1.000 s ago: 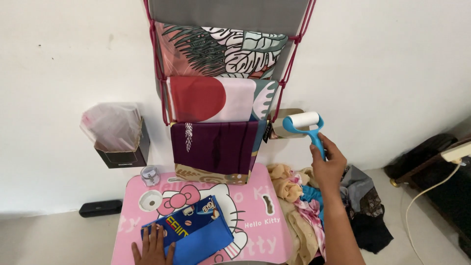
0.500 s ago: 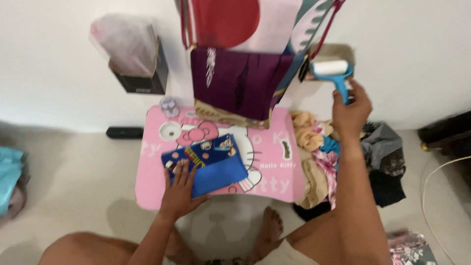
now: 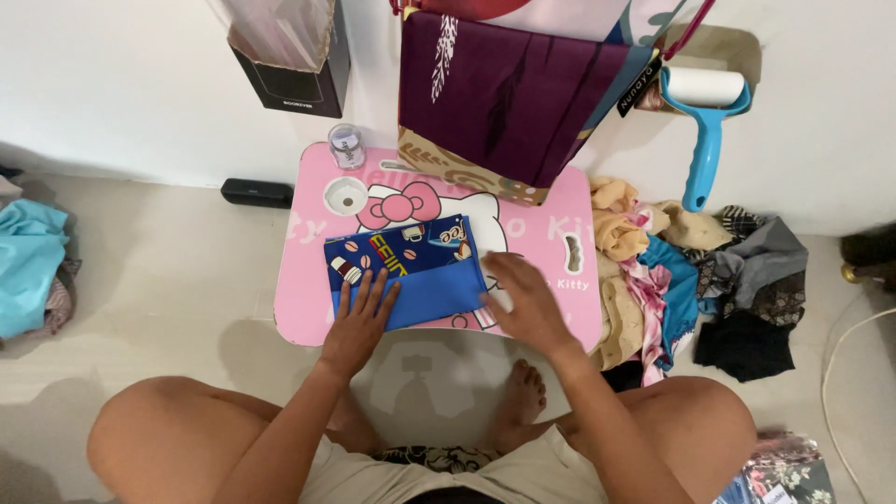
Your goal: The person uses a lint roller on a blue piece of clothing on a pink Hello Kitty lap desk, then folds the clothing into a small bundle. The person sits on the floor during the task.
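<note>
Left hand [image 3: 362, 313] flat on blue cloth [image 3: 406, 271]; right hand [image 3: 523, 303] spread at cloth's right edge.

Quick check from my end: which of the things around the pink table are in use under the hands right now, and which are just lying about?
In use:
- folded blue cloth, under both hands
- left hand, flat on it
- right hand, at its right edge
- pink table beneath

Lying about:
- blue lint roller by the wall
- clothes pile on the floor
- small clear jar
- black box
- teal cloth
</note>
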